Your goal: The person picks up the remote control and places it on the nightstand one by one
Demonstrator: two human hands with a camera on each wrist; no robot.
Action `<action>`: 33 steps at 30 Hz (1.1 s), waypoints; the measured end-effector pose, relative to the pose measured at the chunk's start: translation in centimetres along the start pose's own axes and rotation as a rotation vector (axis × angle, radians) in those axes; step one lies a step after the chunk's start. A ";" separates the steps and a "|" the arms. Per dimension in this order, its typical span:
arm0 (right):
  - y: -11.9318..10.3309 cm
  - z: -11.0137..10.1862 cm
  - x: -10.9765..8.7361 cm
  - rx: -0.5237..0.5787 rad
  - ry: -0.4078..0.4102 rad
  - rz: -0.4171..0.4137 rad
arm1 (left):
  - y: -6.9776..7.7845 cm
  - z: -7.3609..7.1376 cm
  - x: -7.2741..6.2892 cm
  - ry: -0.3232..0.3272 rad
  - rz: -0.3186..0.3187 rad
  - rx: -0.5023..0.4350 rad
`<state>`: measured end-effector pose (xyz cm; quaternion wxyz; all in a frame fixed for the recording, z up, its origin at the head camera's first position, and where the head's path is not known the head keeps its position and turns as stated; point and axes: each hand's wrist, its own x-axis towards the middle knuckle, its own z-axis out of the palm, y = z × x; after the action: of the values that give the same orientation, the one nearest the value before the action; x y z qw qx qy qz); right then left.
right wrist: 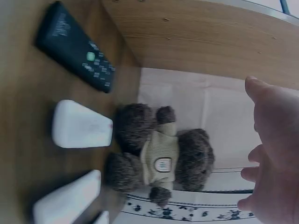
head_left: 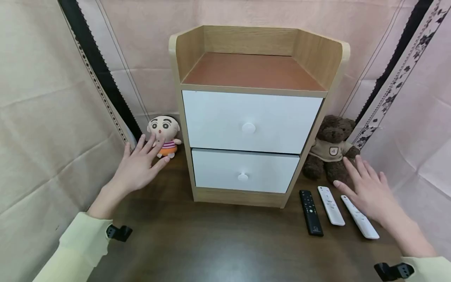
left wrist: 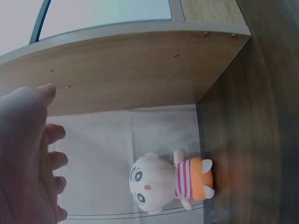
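My left hand (head_left: 139,166), fingers spread, is in the air at the left, its fingertips overlapping the plush doll (head_left: 168,135) in the head view. The left wrist view shows that doll (left wrist: 161,182), in a striped top and orange shorts, apart from the fingers beside the cabinet's side panel (left wrist: 121,74). At the right, my right hand (head_left: 373,196) is spread too, holding nothing. It overlaps the brown teddy bear (head_left: 332,150) and partly covers a white remote (head_left: 361,219). In the right wrist view the bear (right wrist: 159,154), wearing a knitted sweater, sits apart from the hand.
A small wooden cabinet (head_left: 239,197) stands between the hands, its upper white drawer (head_left: 218,117) and lower drawer (head_left: 215,168) closed. A black remote (head_left: 311,213) and another white remote (head_left: 331,205) lie on the dark table (head_left: 211,239). Pale fabric walls (head_left: 46,117) enclose the space.
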<state>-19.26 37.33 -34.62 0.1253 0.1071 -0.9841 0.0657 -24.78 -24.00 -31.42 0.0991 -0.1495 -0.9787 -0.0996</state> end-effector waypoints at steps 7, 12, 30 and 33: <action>-0.8 2.5 -1.3 0.071 0.039 -0.045 | 0.4 1.3 -0.2 0.013 0.019 -0.160; -2.1 4.1 -2.7 0.227 -0.013 0.032 | 0.8 2.5 -0.5 0.086 -0.020 -0.280; -4.5 7.7 -6.2 0.460 -0.071 0.182 | 4.0 6.3 0.6 0.418 0.114 -0.825; -4.5 8.1 -6.5 0.436 -0.062 0.182 | 4.4 6.7 0.8 0.412 0.113 -0.862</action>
<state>-13.92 32.98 -43.64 0.0626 0.0447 -0.9557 0.2841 -25.24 -18.20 -36.98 0.2254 -0.2072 -0.7986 -0.5181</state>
